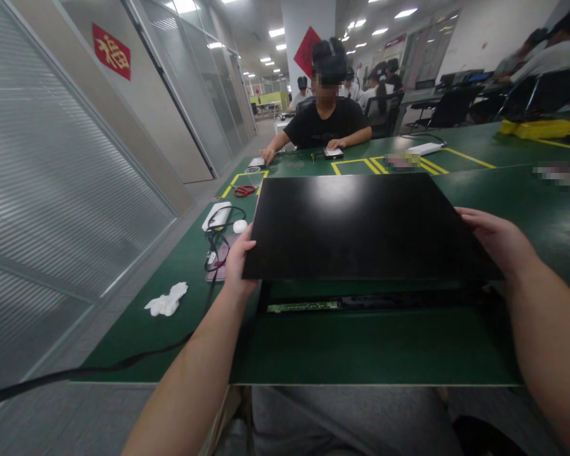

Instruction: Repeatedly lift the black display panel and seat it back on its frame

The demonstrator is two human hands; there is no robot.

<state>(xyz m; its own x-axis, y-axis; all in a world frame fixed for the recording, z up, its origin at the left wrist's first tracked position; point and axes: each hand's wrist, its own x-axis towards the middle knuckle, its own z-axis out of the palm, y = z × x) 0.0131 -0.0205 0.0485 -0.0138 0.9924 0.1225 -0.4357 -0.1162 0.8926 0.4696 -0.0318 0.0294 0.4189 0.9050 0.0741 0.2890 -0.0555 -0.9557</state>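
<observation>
A large flat black screen panel point(361, 234) is held up level over the green table, its glossy face towards me. My left hand point(241, 259) grips its left edge, the thumb lying on the face. At the right edge my right hand point(496, 240) is closed round the side, with part of its fingers hidden behind the panel. Below the panel's near edge lies a dark frame point(399, 300) with a narrow green circuit board strip point(304, 307) along it. Most of that frame is hidden under the panel.
Left of the panel are a crumpled white tissue point(167, 300), a white power bank point(216, 216), a phone point(221, 256) and a black cable point(137, 361). Red scissors point(244, 190) lie farther back. Across the green table point(123, 345) sits a person point(327, 120) with hands on small devices.
</observation>
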